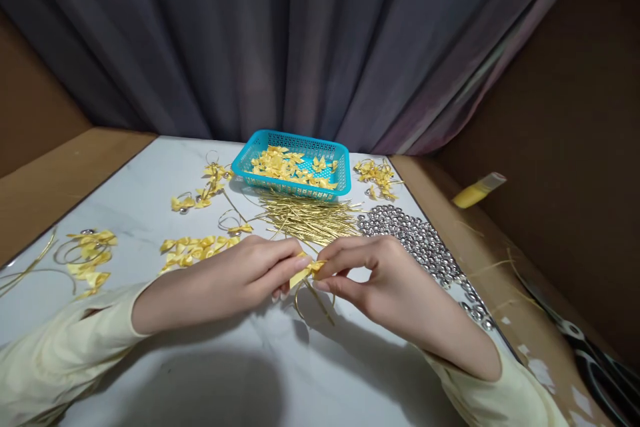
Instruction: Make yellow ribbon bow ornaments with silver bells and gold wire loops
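We have a yellow ribbon bow point(316, 267) between our two hands, raised at the middle of the white worktop point(135, 187), on the near side of a loose heap of gold ties point(315, 213). The grip of our left hand point(260, 270) is closed, fingers pinching the bow's left end. The grip of our right hand point(367, 273) is closed too, thumb and fingertips nipping its right end. A thin golden loop point(299, 300) and a straight gold stem point(323, 303) hang beneath the bow; we cannot tell how they are fastened, since our fingers hide the join.

Behind the ties stands a turquoise basket point(305, 139) with many bows point(280, 163) inside. To its right lies a small cluster of bows point(377, 177), and nearer us spreads a mass of shiny silver pieces point(420, 240), reaching the worktop's right edge. Beyond our left forearm we have a patch of loose bows point(195, 250), and farther left a group of bows with rings point(93, 260). Past the right edge are black-handled scissors point(600, 370) and a yellow tube with a clear cap point(477, 191); a grey-purple curtain point(250, 33) hangs behind everything
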`<state>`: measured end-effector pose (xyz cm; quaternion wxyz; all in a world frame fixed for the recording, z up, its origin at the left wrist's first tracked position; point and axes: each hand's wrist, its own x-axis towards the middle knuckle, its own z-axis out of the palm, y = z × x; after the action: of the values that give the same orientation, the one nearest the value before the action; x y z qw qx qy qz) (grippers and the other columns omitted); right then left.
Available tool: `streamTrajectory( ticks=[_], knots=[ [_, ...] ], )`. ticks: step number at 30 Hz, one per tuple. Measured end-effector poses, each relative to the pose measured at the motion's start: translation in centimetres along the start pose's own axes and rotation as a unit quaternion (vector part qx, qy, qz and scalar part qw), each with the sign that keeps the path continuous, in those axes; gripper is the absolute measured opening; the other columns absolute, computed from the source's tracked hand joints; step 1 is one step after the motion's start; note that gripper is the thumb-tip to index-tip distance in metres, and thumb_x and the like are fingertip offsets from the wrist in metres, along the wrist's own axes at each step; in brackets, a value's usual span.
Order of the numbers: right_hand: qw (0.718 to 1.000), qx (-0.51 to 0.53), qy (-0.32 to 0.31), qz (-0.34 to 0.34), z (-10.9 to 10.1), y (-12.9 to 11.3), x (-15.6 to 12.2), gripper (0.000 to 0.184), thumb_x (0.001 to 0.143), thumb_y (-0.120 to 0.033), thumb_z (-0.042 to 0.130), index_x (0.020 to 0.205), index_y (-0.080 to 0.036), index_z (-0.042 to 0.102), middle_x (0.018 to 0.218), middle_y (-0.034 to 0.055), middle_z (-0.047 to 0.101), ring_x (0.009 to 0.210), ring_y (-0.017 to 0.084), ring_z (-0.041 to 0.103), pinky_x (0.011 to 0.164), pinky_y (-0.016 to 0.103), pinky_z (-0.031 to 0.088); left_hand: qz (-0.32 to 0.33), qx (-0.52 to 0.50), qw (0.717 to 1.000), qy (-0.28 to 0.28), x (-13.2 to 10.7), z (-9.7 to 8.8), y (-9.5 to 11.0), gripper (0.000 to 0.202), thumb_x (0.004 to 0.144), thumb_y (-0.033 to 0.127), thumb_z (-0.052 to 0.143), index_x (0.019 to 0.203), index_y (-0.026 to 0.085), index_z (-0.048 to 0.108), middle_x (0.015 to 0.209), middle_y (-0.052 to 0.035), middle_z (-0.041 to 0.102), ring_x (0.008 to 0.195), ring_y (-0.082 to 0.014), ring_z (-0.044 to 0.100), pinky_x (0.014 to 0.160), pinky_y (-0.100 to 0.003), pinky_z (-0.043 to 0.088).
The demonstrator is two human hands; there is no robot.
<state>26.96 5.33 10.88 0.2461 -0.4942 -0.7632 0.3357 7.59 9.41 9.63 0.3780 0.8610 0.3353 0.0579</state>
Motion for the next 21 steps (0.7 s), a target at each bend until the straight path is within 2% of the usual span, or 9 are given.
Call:
streamTrajectory(
  ticks=[9,21],
  knots=[
    [0.999,0.040,-0.015,0.013,-0.9,0.1,-0.2,0.016,0.073,-0.005,0.064,0.067,-0.018,0.071,0.073,-0.0006,0.071,0.067,0.012,0.064,0.062,0.022,0.049,0.033,0.038,0.998,0.027,-0.1,0.7,0.1,0.031,0.097,0.035,0.029,0.077,0.020,0.046,0.067,0.0044,0.050,0.063,-0.0111,0.050,0.062,-0.024,0.032],
    [0.997,0.057,-0.031,0.028,-1.0,0.4,0.2,0.013,0.074,-0.006,0.063,0.067,-0.014,0.070,0.075,0.0023,0.068,0.068,0.011,0.061,0.066,0.022,0.047,0.072,0.085,0.993,0.042,0.0,1.1,-0.2,0.027,0.097,0.029,0.030,0.075,0.019,0.043,0.063,0.0049,0.044,0.057,-0.0100,0.046,0.056,-0.022,0.031]
  ],
)
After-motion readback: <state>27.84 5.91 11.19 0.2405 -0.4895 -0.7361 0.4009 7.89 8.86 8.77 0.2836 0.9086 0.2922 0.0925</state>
